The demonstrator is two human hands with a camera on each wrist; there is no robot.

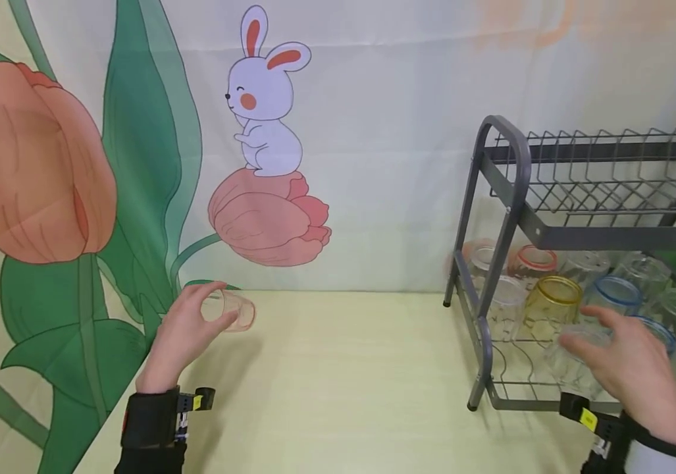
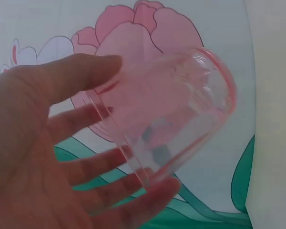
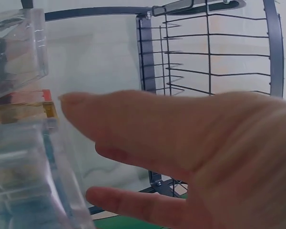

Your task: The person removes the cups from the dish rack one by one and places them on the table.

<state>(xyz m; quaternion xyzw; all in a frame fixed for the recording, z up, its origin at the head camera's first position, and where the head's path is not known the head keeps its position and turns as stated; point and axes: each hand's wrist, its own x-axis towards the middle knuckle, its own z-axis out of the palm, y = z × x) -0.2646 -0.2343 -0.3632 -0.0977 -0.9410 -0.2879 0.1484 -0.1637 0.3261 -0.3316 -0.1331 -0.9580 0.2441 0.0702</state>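
My left hand (image 1: 180, 341) holds a clear drinking glass (image 1: 239, 312) with a pinkish rim, tilted on its side above the table. In the left wrist view the thumb lies on one side of this pink-tinged glass (image 2: 167, 124), with the fingers spread along the other. At the rack's lower tier, my right hand (image 1: 638, 361) is over a clear glass (image 1: 571, 368) in the front row. The right wrist view shows the right hand's fingers (image 3: 138, 207) fairly straight and apart, with a clear glass (image 3: 24, 176) beyond the fingertips.
A dark two-tier dish rack (image 1: 518, 164) stands at the right, its upper wire basket over the glasses. Several upturned glasses fill the lower tier, including a yellow one (image 1: 551, 306) and a blue-rimmed one (image 1: 613, 293). Behind the pale table (image 1: 338, 395) hangs a printed cloth (image 1: 385, 164).
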